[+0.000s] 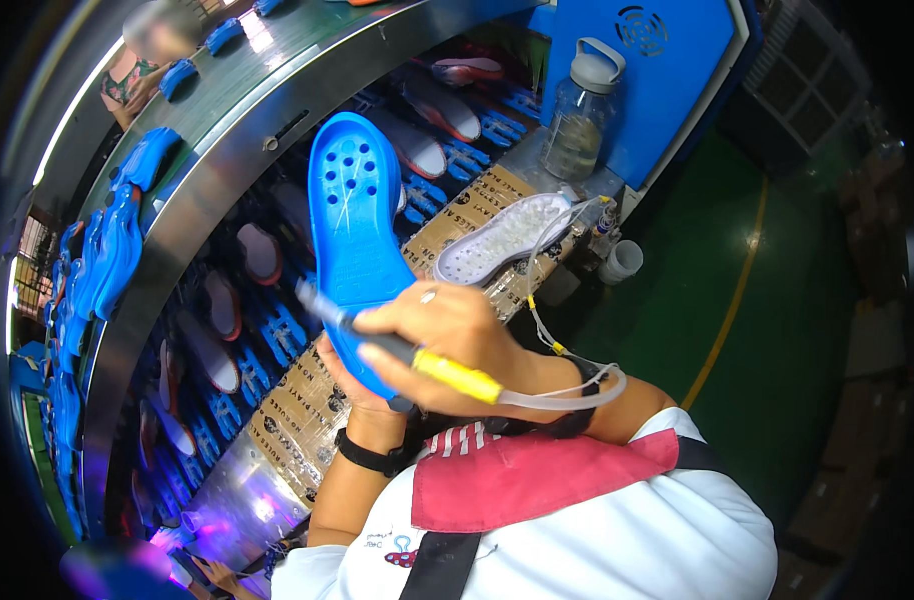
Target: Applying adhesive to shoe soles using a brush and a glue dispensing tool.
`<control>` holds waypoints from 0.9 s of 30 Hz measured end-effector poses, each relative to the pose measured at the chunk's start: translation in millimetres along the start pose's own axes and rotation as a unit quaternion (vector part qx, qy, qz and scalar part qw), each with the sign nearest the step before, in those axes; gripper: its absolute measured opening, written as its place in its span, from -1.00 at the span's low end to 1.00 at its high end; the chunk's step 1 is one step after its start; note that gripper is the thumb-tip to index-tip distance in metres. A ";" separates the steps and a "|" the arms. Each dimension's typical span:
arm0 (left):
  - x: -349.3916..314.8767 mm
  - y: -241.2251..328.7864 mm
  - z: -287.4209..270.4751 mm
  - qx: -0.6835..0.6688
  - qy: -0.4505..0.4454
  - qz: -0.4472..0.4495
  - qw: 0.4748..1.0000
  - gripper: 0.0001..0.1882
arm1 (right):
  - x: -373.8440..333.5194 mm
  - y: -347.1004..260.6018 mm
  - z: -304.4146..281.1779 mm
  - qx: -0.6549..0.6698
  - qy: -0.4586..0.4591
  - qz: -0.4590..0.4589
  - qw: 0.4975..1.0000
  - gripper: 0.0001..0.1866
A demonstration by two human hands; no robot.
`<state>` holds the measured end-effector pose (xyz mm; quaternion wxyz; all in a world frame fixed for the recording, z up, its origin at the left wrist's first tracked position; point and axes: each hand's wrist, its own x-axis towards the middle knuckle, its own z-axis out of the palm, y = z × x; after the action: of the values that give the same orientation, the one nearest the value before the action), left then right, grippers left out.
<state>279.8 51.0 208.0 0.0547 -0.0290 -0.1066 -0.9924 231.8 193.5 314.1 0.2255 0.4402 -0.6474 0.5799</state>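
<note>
A bright blue shoe sole (357, 240), with several round holes at its toe end, tilts up in front of me. My left hand (349, 380) grips its heel end from below, fingers partly hidden behind it. My right hand (457, 325) is closed round a brush-like pen (397, 348) with a dark grip, a yellow-wrapped end and a clear tube (567, 400) running from it. The pen's pale, blurred tip lies over the left edge of the blue sole; contact I cannot tell. Beyond my right hand lies a white sole (502, 240) covered with pale lumps.
Printed cardboard (307, 415) covers the ledge. A lidded clear bottle (577, 115) stands by a blue machine cabinet (647, 60); a white cup (622, 260) is nearby. Racks behind hold several shoe parts. A metal-edged conveyor (217, 140) carries blue pieces; a person (137, 80) stands beyond it.
</note>
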 end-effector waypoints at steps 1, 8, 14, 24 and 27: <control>-1.9 1.8 6.3 0.013 0.059 -0.006 0.998 -0.29 | 3.2 0.7 -5.3 -0.050 0.037 0.003 0.998 -0.76; 6.6 -6.8 31.2 0.075 -0.003 -0.027 0.997 0.00 | -10.8 -4.4 7.7 -0.016 -0.153 -0.037 0.987 -0.73; 3.3 0.2 36.9 0.120 0.037 0.007 0.992 0.11 | -6.5 2.3 1.0 -0.005 -0.031 0.017 0.999 -0.74; 9.3 14.6 38.2 0.120 -0.025 0.028 0.992 0.03 | -14.0 0.2 -2.7 0.110 -0.133 0.049 0.984 -0.74; 9.9 17.9 42.1 0.141 -0.025 0.041 0.989 0.02 | -21.5 0.0 -2.1 0.102 -0.184 0.059 0.976 -0.75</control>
<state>274.0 41.6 253.5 0.0960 -0.0506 -0.2453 -0.9633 242.3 202.1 297.3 0.0217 0.5208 -0.6403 0.5642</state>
